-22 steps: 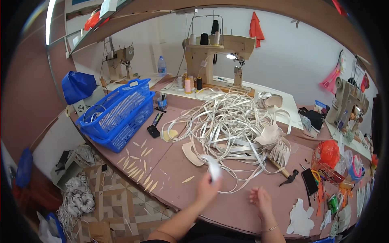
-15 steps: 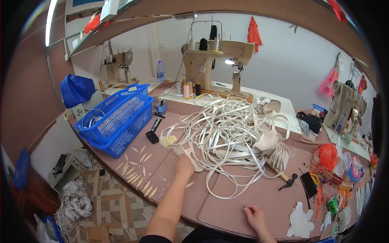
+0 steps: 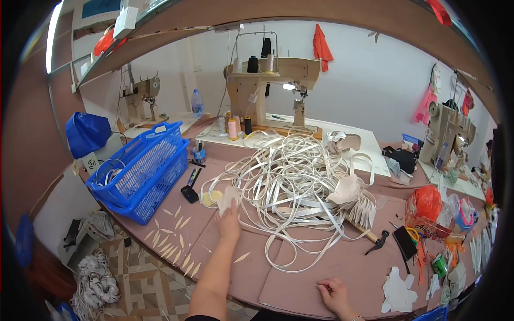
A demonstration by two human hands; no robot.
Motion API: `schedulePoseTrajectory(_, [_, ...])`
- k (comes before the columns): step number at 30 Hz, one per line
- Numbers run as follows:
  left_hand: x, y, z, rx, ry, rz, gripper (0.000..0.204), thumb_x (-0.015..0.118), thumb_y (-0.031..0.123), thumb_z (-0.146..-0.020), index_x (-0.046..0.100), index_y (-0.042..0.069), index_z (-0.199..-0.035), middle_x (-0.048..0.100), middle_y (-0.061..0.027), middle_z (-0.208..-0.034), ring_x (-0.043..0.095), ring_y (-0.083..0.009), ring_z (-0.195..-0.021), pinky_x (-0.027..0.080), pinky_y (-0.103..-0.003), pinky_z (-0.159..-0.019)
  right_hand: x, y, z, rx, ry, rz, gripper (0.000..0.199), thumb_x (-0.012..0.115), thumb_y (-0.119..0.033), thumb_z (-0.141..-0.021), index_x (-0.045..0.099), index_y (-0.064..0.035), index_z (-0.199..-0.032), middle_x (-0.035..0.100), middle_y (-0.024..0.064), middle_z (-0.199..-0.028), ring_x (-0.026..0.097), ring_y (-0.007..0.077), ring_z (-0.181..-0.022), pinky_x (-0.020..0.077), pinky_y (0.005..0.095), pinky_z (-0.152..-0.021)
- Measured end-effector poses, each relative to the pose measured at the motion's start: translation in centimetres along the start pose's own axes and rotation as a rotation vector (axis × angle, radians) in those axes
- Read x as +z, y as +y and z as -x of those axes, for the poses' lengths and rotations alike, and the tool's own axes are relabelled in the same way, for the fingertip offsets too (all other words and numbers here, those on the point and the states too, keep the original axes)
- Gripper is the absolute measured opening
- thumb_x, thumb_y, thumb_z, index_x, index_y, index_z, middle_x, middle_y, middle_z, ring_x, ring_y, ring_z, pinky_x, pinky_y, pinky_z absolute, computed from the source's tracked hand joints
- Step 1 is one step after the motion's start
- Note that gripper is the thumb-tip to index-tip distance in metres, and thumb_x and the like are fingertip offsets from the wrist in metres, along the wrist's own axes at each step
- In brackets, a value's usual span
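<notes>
My left hand (image 3: pixel 229 222) reaches forward over the brown table (image 3: pixel 300 278), its fingers closed on a beige cut piece (image 3: pixel 230 195) at the left edge of a big tangle of white straps (image 3: pixel 289 187). A yellowish round piece (image 3: pixel 210 198) lies just left of it. Near the table's front edge rests my right hand (image 3: pixel 334 294), fingers curled, nothing in it. A row of beige cut pieces (image 3: pixel 364 208) lies at the right side of the tangle.
Stacked blue baskets (image 3: pixel 139 171) stand at the left, with a black brush (image 3: pixel 190 190) beside them. A sewing machine (image 3: pixel 273 80) stands behind the straps. A hammer (image 3: pixel 375 241), an orange bag (image 3: pixel 428 206) and small tools lie right. Pale slivers (image 3: pixel 171 241) dot the left front.
My left hand has carried the pale piece forward and to the left, to the tangle's left edge. My right hand has slid back toward the front edge.
</notes>
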State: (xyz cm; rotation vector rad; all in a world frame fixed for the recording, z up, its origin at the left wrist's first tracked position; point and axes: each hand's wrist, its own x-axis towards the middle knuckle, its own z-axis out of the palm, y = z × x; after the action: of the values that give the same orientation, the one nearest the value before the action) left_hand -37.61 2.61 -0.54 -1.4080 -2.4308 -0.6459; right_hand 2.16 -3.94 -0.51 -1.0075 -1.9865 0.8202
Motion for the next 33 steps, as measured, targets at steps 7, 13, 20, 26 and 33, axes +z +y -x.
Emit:
schedulePoseTrajectory(7, [0.5,-1.4,-2.0,0.034,-0.115,-0.052,0.066,0.054,0.01,-0.077,0.025,0.011,-0.136,0.044,-0.0132,-0.128,0.042,-0.0253,-0.118,0.017,-0.054,-0.101,0.2,0.7,0.1,-0.015,0.032,0.04,0.008,0.066,-0.008,-0.074,0.064,-0.0049,-0.081,0.058,0.0091,-0.076,0.059,0.0202,-0.065,0.0489,0.0274,-0.057])
schedulePoseTrajectory(13, [-2.7,3.4,1.9,0.044,-0.056,-0.103,0.062,0.054,0.007,-0.077,0.03,0.008,-0.133,0.042,-0.0154,-0.127,0.037,-0.0255,-0.121,0.018,-0.052,-0.1,-0.4,0.9,0.1,-0.1,0.045,0.149,0.008,0.063,-0.014,-0.077,0.064,-0.0067,-0.081,0.058,0.0077,-0.074,0.058,0.02,-0.064,0.0468,0.0298,-0.056])
schedulePoseTrajectory(20, [-5.7,9.6,14.0,0.374,-0.051,0.764,0.026,0.041,-0.004,-0.076,0.06,0.0,-0.093,0.056,-0.0129,-0.075,0.055,-0.0246,-0.067,0.044,-0.031,-0.059,-3.1,2.1,1.2,0.303,0.075,-0.282,0.018,0.061,-0.02,-0.082,0.062,-0.0033,-0.088,0.061,0.0067,-0.072,0.057,0.0122,-0.064,0.0465,0.026,-0.06])
schedulePoseTrajectory(26, [-6.9,12.6,21.7,0.458,-0.317,0.906,0.023,0.046,-0.003,-0.065,0.06,0.003,-0.082,0.055,-0.0118,-0.074,0.055,-0.0254,-0.068,0.045,-0.034,-0.06,-10.1,1.9,2.3,0.458,0.297,-0.127,0.019,0.06,-0.019,-0.082,0.062,-0.0018,-0.09,0.062,0.0058,-0.072,0.058,0.0119,-0.065,0.0469,0.0255,-0.061])
schedulePoseTrajectory(33, [-7.3,15.0,22.9,0.716,-0.317,0.714,0.019,0.05,0.001,-0.07,0.062,0.005,-0.084,0.059,-0.0102,-0.077,0.057,-0.0274,-0.071,0.046,-0.037,-0.067,-14.2,7.3,-7.4,0.303,0.454,0.11,0.02,0.063,-0.017,-0.077,0.062,-0.0005,-0.088,0.062,0.0119,-0.077,0.06,0.0199,-0.067,0.0476,0.03,-0.062])
